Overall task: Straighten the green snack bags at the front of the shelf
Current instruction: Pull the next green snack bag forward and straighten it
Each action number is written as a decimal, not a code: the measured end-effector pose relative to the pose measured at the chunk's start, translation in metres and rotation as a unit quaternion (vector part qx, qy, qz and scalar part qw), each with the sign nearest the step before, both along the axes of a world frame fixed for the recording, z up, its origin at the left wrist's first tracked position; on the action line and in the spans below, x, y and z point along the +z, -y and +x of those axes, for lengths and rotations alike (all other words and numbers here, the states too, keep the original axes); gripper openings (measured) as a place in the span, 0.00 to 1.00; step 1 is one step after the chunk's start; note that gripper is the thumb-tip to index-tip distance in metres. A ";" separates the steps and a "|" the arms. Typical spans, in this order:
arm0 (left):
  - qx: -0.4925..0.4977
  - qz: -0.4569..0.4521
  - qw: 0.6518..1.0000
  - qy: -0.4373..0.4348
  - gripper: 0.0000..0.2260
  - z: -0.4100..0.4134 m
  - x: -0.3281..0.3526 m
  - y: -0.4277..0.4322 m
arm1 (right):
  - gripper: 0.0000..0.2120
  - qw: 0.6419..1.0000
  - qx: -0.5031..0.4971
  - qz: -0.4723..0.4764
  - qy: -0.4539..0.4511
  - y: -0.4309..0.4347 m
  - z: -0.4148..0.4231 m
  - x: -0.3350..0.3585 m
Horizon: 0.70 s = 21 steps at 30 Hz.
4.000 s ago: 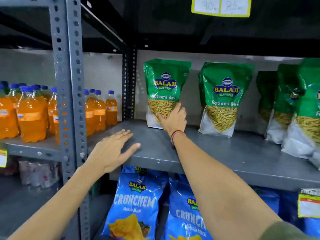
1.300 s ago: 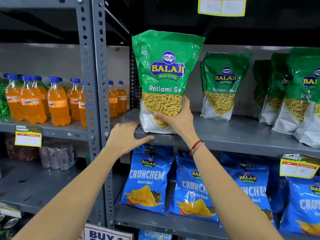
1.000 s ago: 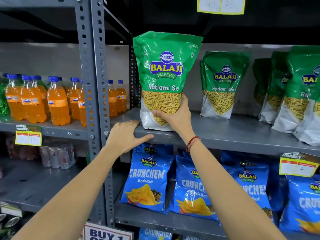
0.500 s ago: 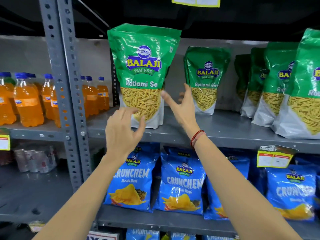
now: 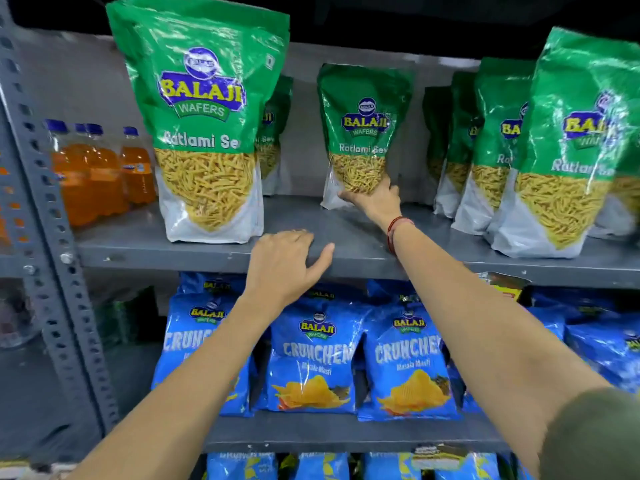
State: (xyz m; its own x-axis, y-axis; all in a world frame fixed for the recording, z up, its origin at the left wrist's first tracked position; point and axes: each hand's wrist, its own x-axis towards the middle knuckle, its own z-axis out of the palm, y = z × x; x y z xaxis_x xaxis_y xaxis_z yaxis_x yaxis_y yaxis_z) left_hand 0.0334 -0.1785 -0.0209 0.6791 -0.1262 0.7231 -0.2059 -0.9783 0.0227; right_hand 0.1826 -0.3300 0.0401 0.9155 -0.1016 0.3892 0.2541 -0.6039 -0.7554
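first bag (image 5: 207, 133) now stands at the shelf (image 5: 156, 251) front edge; our right hand (image 5: 375, 199) grasps the next bag (image 5: 363, 133), left hand (image 5: 284, 265) released, resting there.

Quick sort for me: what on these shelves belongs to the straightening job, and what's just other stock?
Job:
- front green bag, at shelf edge
- set-back green bag, right hand on its base
- green bags at right
- left hand, on shelf edge

Other stock:
- blue chip bags
- orange bottles
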 end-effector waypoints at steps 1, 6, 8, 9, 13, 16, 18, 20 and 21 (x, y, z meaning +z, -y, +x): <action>0.001 -0.004 1.000 0.002 0.29 0.000 -0.001 0.001 | 0.54 1.000 -0.005 -0.005 -0.025 0.001 0.006 0.000; 0.010 -0.010 1.000 0.023 0.25 0.002 -0.003 0.004 | 0.56 0.999 -0.018 0.012 -0.042 -0.005 0.026 0.006; 0.019 -0.008 1.000 0.021 0.25 0.003 -0.003 0.004 | 0.56 0.999 -0.022 0.029 -0.030 -0.009 0.032 0.009; 0.022 -0.010 0.999 0.022 0.25 0.003 -0.004 0.004 | 0.56 0.999 -0.023 0.035 -0.030 -0.011 0.035 0.009; 0.033 -0.013 0.999 0.009 0.26 0.005 -0.006 0.005 | 0.60 0.997 -0.034 0.072 -0.012 -0.014 0.045 0.007; 0.037 -0.014 0.999 0.014 0.27 0.005 -0.007 0.006 | 0.61 0.994 -0.041 0.101 0.000 -0.014 0.051 0.010; 0.041 -0.014 0.999 0.015 0.27 0.005 -0.006 0.006 | 0.62 0.993 -0.032 0.110 -0.005 -0.016 0.054 0.012; 0.040 -0.013 0.999 0.023 0.27 0.005 -0.007 0.006 | 0.61 0.992 -0.032 0.120 -0.006 -0.016 0.056 0.013; 0.040 -0.013 0.999 0.024 0.27 0.006 -0.007 0.006 | 0.60 0.992 -0.035 0.124 -0.005 -0.016 0.057 0.013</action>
